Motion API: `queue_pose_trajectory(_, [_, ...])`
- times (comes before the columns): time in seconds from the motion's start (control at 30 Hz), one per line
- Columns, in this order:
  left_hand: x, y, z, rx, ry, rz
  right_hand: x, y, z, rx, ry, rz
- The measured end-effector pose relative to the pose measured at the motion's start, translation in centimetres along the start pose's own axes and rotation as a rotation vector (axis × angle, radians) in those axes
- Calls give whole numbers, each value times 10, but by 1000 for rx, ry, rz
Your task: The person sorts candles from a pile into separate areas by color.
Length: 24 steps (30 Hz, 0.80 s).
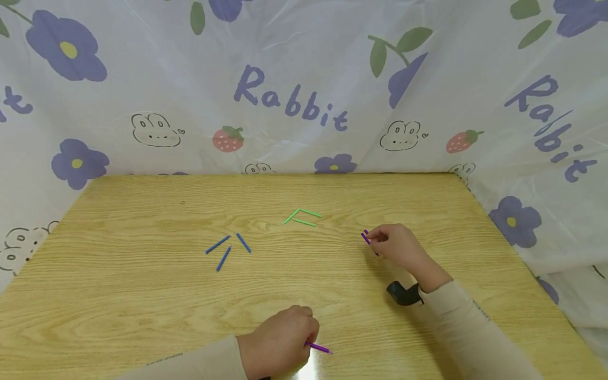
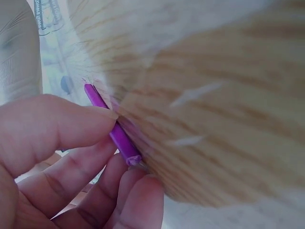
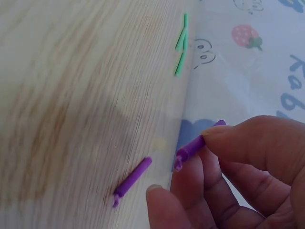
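Observation:
My left hand (image 1: 281, 340) is at the near side of the table, pinching a thin purple stick (image 2: 126, 145) between thumb and fingers. Its tip points right in the head view. Further off to the right, my right hand (image 1: 396, 247) holds another purple stick (image 3: 190, 147) between thumb and fingertips, raised over the tabletop. A third purple stick (image 3: 133, 180) lies on the wood just beside those fingers, partly covered by the hand in the head view. Both purple sticks in the right wrist view show a small ragged tuft at one end.
Several green sticks (image 1: 305, 222) form an angular shape towards the back of the wooden table (image 1: 157, 295). Three blue sticks (image 1: 224, 258) lie left of centre. A black curved piece (image 1: 404, 293) sits at the right wrist. A printed curtain (image 1: 294, 68) hangs behind the table.

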<state>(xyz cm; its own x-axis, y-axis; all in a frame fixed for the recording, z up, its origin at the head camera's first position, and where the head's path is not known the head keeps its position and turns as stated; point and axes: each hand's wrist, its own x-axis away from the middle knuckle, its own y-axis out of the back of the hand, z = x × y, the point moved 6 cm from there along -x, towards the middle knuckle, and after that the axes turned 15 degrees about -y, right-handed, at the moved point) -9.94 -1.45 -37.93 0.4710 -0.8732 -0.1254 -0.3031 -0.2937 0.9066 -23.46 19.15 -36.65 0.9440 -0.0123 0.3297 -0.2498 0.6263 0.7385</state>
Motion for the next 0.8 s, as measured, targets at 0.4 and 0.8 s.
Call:
queue_pose_trajectory(0.4, [-1,-1,0,-1,2,3,-24,16,-8,65,-29,-39])
queue_pose_trajectory(0.8, [-2,-1,0,6,1,10,-39,19,-18,97,-28,-42])
